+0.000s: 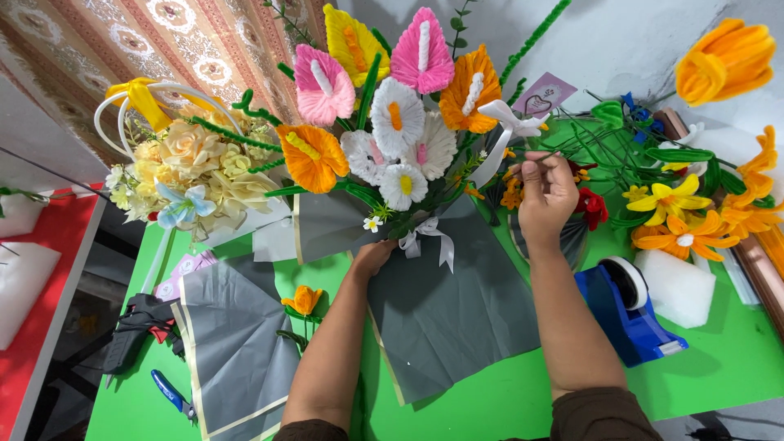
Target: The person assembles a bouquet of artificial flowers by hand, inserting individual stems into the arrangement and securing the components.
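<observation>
Green covers the table [490,408] we work at, with a patterned cloth hanging behind it. Taking the wrapped bouquet [392,139] at the centre as our landmark: far to its left a cream bunch of paper roses [192,167] sits under a white looped handle with a yellow ribbon. Below and left of the bouquet lie a black glue gun [135,331], blue-handled pliers [171,394] partly under a spare sheet of grey wrapping paper [237,351], and one small orange flower [304,300].

The bouquet itself is fuzzy pipe-cleaner blooms, pink, orange, yellow and white, in matte grey paper tied with a white bow. Our left hand [374,257] grips its neck just under the blooms; the fingers are hidden behind the paper. Our right hand [545,194], to the bouquet's right, pinches a thin stem, hard to make out. Further right stand a blue tape dispenser [629,310], a white foam block [676,287], and loose yellow and orange lilies [678,214], some cut off at the edge.
</observation>
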